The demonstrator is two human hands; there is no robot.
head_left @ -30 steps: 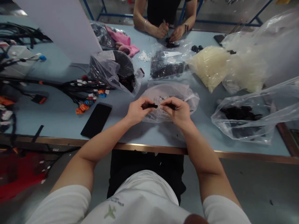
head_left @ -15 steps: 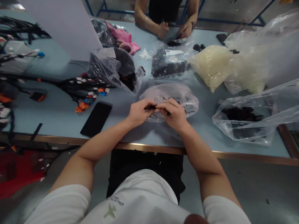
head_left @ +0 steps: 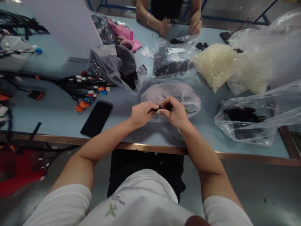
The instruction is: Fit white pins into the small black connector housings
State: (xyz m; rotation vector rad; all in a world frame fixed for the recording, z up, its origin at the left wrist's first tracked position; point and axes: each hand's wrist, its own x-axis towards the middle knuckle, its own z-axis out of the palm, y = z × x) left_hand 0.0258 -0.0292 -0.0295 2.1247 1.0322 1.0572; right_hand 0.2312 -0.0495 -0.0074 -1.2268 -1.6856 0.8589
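My left hand [head_left: 141, 114] pinches a small black plastic part [head_left: 154, 109] between thumb and fingers. Against its right end, my right hand [head_left: 176, 113] has its thumb and fingertips closed; something dark shows inside the curled fingers, seemingly another small black piece, mostly hidden. Both hands are just over the near side of a clear plastic bag [head_left: 190, 94] holding small white pieces [head_left: 162, 98]. The fingers hide the exact shape of the black part.
A black phone [head_left: 97, 118] lies left of my hands, beside a wire harness with coloured connectors [head_left: 82, 105]. Bags of black parts [head_left: 243, 115] and cream-coloured parts [head_left: 215, 64] stand right. Across the table are a co-worker's hands [head_left: 165, 27], a white pile [head_left: 147, 52] and pink gloves [head_left: 122, 33].
My right fingers have shifted and curled at the black part, and the dark piece under them is now less exposed. Across the table, the co-worker's hand on the right has moved further right.
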